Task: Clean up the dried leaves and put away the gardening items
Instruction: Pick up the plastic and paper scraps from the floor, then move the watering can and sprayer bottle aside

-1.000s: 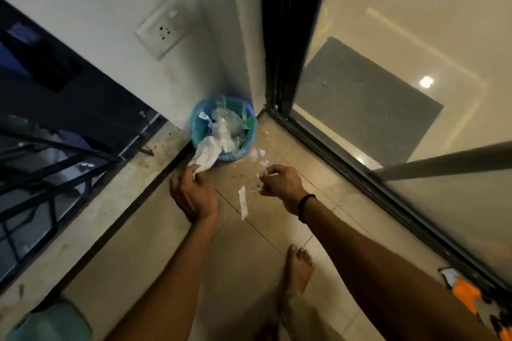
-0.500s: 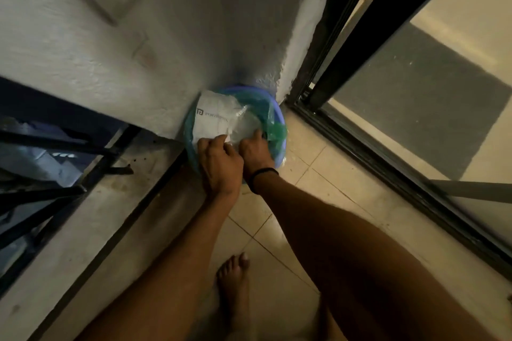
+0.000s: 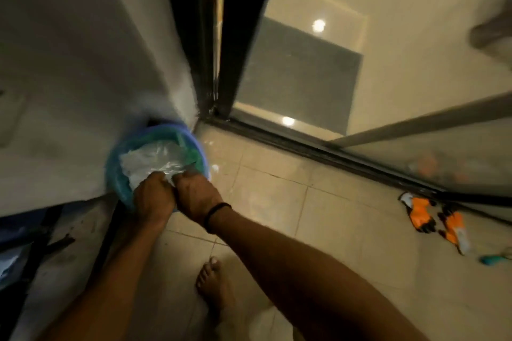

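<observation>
Both left hand (image 3: 154, 198) and right hand (image 3: 198, 196) grip crumpled paper (image 3: 146, 163).

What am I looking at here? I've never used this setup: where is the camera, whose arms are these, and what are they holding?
There is no machine: a person works with bare hands. The one picture comes from a wide-angle camera on their head, looking down. The left hand and the right hand, the one with a black wristband, both grip crumpled white waste inside a blue bin with a green liner, set in the corner by the wall. On the tiled floor beside the sliding glass door lie orange gardening gloves. At the right edge lies a teal-handled tool, too blurred to name. The bare foot is the person's own.
</observation>
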Tool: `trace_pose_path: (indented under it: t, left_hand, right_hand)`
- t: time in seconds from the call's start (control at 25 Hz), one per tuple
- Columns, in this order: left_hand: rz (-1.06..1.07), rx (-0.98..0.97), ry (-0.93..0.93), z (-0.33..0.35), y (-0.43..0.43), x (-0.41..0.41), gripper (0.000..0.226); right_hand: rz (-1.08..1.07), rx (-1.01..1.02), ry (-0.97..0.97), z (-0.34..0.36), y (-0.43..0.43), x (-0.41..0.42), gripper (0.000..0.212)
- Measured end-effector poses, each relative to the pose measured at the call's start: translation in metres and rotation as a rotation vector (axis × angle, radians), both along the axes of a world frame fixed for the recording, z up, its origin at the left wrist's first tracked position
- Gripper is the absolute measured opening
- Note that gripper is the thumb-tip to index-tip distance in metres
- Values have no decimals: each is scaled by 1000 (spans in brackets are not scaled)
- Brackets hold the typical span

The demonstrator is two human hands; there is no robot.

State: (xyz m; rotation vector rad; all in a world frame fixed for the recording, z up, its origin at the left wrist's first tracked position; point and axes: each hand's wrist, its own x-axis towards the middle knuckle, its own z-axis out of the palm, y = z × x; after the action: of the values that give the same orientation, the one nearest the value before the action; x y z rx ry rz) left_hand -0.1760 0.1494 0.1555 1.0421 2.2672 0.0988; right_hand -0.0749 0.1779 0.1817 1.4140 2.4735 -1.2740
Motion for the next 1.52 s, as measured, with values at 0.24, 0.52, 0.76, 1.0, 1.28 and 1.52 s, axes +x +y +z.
trace_pose_path:
  t: [0.24, 0.52, 0.76, 1.0, 1.28, 1.52]
  left_hand:
    - [-201, 150, -54, 70, -14, 97, 28]
    - [-474, 76, -80, 81, -35, 212, 42]
    - [-623, 40, -93, 121, -107, 320, 59]
    - [-737, 25, -89, 170, -146, 508, 50]
    - [-1062, 125, -99, 280, -181, 741, 33]
    - [-1248, 249, -247, 377, -210, 911, 24]
  right_hand:
    - [-409, -124, -159, 50, -19, 117, 24]
    - [-873, -221, -204, 48, -83, 312, 34]
    - [-1243, -359, -148, 93, -199, 455, 38]
    - [-1656, -336, -16, 145, -283, 617, 37]
    - [-2138, -297, 129, 226, -384, 775, 29]
    - [-2343, -280, 211, 321, -425, 891, 24]
